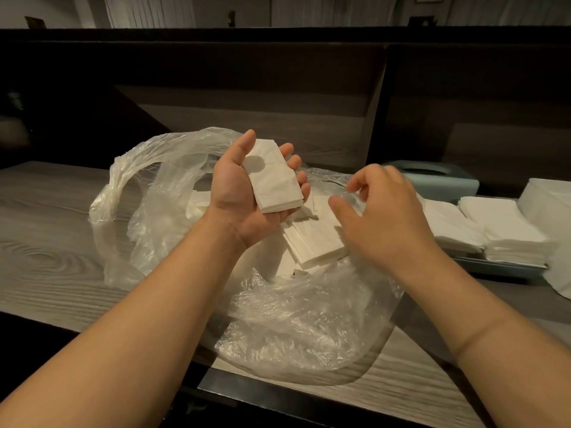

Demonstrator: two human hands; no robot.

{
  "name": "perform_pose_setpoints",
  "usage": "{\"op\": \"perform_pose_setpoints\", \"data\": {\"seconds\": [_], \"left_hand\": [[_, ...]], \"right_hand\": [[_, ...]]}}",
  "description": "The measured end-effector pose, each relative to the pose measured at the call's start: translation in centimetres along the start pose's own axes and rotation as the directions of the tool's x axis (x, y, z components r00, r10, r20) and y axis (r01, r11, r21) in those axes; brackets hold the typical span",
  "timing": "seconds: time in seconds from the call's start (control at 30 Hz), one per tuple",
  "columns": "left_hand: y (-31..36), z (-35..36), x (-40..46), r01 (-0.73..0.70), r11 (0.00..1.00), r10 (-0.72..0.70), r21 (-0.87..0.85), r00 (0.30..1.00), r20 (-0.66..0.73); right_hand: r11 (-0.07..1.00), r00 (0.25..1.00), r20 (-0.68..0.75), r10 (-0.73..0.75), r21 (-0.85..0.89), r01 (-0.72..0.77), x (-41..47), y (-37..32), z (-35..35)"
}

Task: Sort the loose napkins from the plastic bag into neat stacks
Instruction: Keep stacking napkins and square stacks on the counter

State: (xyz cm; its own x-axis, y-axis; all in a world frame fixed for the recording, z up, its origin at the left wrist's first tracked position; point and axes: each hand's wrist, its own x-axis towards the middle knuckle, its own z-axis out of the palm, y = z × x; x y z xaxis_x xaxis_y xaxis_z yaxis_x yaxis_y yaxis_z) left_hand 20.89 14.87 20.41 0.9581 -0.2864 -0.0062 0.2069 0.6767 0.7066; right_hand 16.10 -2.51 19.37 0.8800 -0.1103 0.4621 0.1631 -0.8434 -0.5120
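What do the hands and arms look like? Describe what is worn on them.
Both arms are bare from forearm to fingertips; no sleeves reach into view. The left hand and right hand wear no gloves, and no rings, watch or bracelets are visible. The right hand is slightly blurred.

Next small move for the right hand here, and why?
Probably lower the right hand to pick another napkin from the loose napkins in the plastic bag: it hovers empty above them, while the left hand cradles a small stack.
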Motion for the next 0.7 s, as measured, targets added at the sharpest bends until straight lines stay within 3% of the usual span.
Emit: {"op": "perform_pose_setpoints", "data": {"seconds": [0.1,0.23,0.7], "left_hand": [[0.0,0.0,0.1,-0.002,1.000,0.002,-0.006,1.000,0.010],[0.0,-0.1,0.1,-0.002,1.000,0.002,0.003,1.000,0.017],[0.0,-0.1,0.0,0.002,1.000,-0.001,-0.015,1.000,0.009]], "right_hand": [[0.992,0.987,0.106,-0.123,0.039,0.120,-1.2,-0.9,-0.3],[0.967,0.940,0.283,-0.189,-0.113,0.228,-2.2,-1.9,0.5],[0.975,0.942,0.294,-0.160,-0.100,0.197,-1.7,-1.2,1.0]]}}
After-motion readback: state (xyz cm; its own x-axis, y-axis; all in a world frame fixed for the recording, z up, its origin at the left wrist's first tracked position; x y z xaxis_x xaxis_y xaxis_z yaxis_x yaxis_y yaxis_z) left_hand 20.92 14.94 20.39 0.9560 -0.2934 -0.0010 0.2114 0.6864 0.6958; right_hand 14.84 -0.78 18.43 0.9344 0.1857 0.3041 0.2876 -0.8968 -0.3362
